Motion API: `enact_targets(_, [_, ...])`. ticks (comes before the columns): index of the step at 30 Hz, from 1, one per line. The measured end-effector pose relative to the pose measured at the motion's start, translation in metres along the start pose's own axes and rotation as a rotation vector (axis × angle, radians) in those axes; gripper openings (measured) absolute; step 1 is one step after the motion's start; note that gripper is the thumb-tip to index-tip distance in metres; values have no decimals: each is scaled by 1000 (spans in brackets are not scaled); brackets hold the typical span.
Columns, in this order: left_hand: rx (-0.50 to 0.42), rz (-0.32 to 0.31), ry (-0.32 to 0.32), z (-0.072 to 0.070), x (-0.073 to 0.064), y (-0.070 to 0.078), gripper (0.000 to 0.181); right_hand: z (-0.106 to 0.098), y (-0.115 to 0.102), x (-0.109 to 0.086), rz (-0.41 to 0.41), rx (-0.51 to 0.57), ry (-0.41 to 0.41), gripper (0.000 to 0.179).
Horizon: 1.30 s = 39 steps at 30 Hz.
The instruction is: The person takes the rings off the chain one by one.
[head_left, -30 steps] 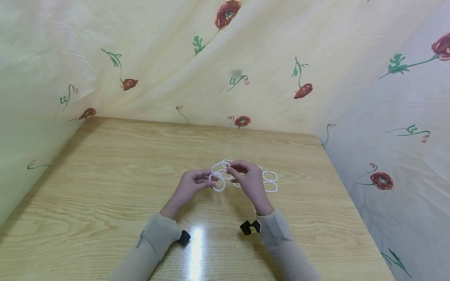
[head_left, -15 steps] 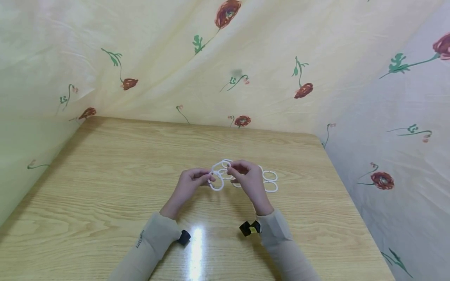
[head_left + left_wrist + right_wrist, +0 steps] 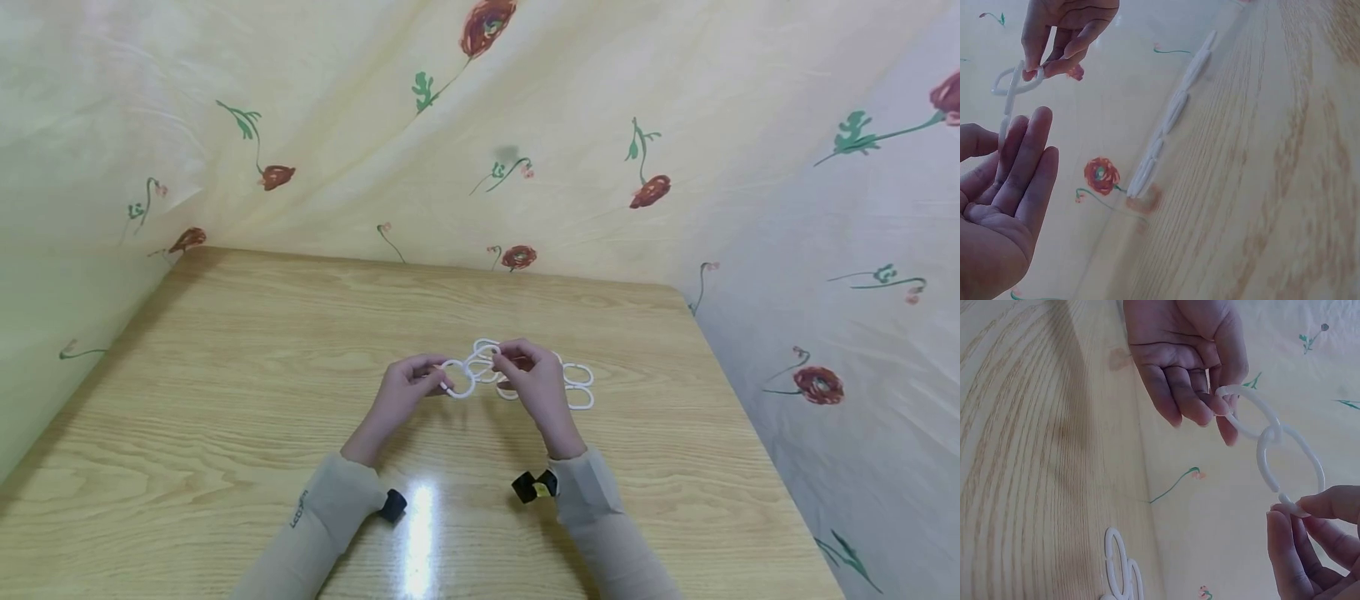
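Note:
My left hand [image 3: 408,387] pinches a white oval chain link [image 3: 1250,397] between thumb and finger. Across from it, my right hand [image 3: 532,385] pinches another white link [image 3: 1264,464] at its edge. The two links are hooked through each other above the table, stretched between my hands. A small gap shows in the rim of the right-hand link, close to the fingertips. Under and behind the right hand lie several more white links [image 3: 591,375], some partly hidden by it. The left wrist view shows these loose links [image 3: 1175,112] as a row, nearly edge-on.
The wooden table [image 3: 247,350] stretches out on both sides of my hands. A flowered cloth [image 3: 337,167] hangs behind it and along both sides. A bright light reflection [image 3: 417,542] lies on the tabletop between my forearms.
The link in my left hand hung lower before and now sits higher, pulled out sideways. My right hand has shifted slightly to the right. The loose links stay put.

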<state>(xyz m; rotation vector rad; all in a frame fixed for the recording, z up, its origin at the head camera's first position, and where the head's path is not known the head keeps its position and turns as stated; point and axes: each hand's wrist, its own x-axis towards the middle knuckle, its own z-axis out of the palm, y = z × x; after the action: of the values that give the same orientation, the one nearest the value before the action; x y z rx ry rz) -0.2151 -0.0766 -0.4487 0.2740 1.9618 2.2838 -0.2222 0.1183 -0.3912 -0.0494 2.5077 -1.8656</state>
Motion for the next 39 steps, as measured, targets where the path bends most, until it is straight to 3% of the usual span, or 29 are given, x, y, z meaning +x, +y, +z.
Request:
enact_targets(7, [-42, 12, -19, 1, 0, 0, 21, -5, 8, 3, 36, 67, 23, 14])
enact_targets(13, [-38, 5, -4, 0, 0, 1, 19, -10, 9, 3, 54, 62, 33, 18])
enact_targets(23, [-22, -66, 29, 0, 1, 3, 20, -12, 11, 3, 52, 104, 79, 18])
enact_targets(32, [-26, -71, 11, 0, 1, 2, 31, -10, 16, 5, 27, 57, 114, 15])
enact_targets(39, [5, -85, 34, -1, 0, 4, 26, -9, 16, 5, 14, 39, 136, 14])
